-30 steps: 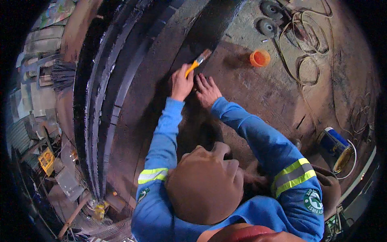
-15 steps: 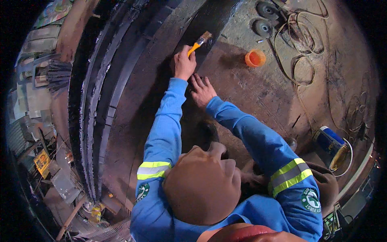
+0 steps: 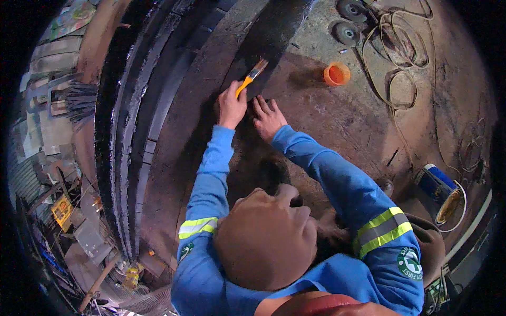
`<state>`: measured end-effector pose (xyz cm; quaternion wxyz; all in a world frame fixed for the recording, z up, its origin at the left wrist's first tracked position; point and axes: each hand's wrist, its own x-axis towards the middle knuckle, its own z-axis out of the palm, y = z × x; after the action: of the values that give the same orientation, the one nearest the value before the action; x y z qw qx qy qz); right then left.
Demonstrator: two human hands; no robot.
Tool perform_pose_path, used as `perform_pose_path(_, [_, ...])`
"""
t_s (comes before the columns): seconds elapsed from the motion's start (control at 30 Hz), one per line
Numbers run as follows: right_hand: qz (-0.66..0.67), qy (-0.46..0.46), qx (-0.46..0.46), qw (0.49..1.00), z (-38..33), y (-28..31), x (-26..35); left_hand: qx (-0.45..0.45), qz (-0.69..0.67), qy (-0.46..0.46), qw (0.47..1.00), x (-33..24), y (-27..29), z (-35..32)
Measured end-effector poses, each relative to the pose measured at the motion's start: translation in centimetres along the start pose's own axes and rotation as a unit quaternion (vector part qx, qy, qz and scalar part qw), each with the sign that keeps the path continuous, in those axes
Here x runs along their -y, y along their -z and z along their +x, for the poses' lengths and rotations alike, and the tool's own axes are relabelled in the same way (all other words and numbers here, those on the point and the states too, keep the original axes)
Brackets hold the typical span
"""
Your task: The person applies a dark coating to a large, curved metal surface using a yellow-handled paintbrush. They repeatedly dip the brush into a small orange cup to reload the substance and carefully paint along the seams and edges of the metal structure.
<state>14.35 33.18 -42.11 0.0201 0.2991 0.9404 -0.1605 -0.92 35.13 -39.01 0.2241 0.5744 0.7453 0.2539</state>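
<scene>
My left hand (image 3: 232, 107) is closed around the yellow handle of a paintbrush (image 3: 247, 81). The brush slants up and to the right, its bristles over a long dark strip (image 3: 270, 37) on the floor; whether they touch it I cannot tell. Close by on the right, my right hand (image 3: 269, 120) rests with fingers stretched out and a little apart, fingertips at the strip's edge, holding nothing. To the right of both hands stands an orange cup (image 3: 337, 74) with orange inside.
Long dark metal beams (image 3: 134, 100) curve along the left. Two round discs (image 3: 348, 33) and a looped cable (image 3: 403, 87) lie at the far right. A blue can (image 3: 437, 187) with a wire handle lies tipped at right. Scrap metal (image 3: 81, 100) is heaped beyond the beams.
My left hand and the paintbrush have come back toward me and slightly left. My right hand stays in about the same spot.
</scene>
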Motion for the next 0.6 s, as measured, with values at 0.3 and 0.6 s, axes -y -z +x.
perform_pose_path(0.3, [-0.004,0.019,0.027,0.999,0.4,1.1,0.1,-0.066,0.022,0.074,0.995,3.7,1.9,-0.6])
perform_pose_path(0.6, [-0.036,-0.002,-0.014,0.999,0.3,-0.5,1.2,-0.051,0.012,0.058,0.997,3.6,2.3,-0.1])
